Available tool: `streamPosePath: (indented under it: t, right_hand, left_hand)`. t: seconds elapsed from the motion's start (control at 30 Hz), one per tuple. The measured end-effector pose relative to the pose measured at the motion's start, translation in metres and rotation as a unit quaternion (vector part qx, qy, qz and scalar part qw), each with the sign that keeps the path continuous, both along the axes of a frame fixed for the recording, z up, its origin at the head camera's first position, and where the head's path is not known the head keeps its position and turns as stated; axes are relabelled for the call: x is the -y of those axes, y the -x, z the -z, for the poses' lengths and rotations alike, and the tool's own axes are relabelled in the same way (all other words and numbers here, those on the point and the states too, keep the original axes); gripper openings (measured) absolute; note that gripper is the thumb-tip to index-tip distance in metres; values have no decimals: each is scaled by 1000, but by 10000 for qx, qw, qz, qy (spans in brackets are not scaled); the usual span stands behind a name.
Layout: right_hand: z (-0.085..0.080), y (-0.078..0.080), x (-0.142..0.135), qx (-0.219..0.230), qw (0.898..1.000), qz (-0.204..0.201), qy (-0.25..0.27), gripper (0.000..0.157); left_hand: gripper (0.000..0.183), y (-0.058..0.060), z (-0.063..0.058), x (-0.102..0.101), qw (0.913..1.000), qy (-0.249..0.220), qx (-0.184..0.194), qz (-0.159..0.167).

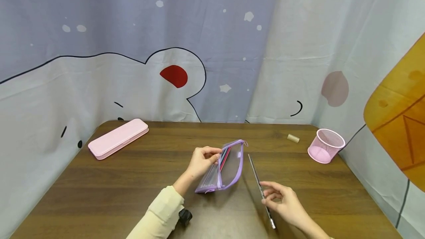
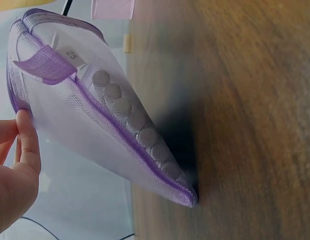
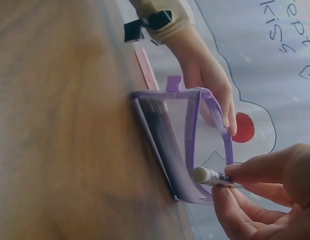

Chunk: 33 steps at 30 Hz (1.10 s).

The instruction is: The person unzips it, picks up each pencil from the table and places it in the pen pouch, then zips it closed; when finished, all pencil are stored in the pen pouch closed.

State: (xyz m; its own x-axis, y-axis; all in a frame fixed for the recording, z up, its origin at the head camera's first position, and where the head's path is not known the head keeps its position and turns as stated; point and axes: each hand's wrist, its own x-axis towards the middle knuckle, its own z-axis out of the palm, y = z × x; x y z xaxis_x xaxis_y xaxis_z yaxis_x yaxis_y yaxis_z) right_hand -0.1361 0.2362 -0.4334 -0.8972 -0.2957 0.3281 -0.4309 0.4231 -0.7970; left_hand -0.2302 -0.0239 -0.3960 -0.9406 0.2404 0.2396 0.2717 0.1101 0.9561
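Observation:
My left hand (image 1: 201,162) pinches the rim of a purple see-through mesh zip pouch (image 1: 210,180) between thumb and fingers. The pouch stands tilted on the table, its zip side spread wide toward the right. Several pencils (image 3: 160,135) lie inside it, one of them red. In the left wrist view, a row of round ends (image 2: 136,120) shows through the mesh. To the right of the pouch, my right hand (image 1: 283,201) holds a dark, slim pencil (image 1: 257,178) with thumb and fingertips. The pencil's pale eraser end (image 3: 202,175) overlaps the pouch mouth in the right wrist view.
On the brown wooden table (image 1: 99,194), a pink hard pencil case (image 1: 117,139) lies at the back left. A pink mesh pen cup (image 1: 327,145) stands at the back right, with a small beige cylinder (image 1: 293,138) beside it. A patterned curtain (image 1: 225,47) hangs behind.

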Motion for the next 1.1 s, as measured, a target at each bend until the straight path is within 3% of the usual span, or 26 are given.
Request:
streamPosePath:
  t: [0.17,0.5,0.8,1.1]
  right_hand:
    - [-5,12,9,771,9945,394,594,44]
    - [-9,26,28,1391,9783,681,1379,50]
    - [-7,30,38,1805,9768,433,1070,51]
    - [-5,40,48,2480,9592,492,1265,53]
  left_hand:
    - [19,0,2,-1,9998,11,-204,40]
    - [18,-6,0,-5,10000,-22,-86,24]
    - [19,-5,-2,-4,9997,102,-168,-125]
    - [18,-4,-1,-5,9994,135,-308,-117]
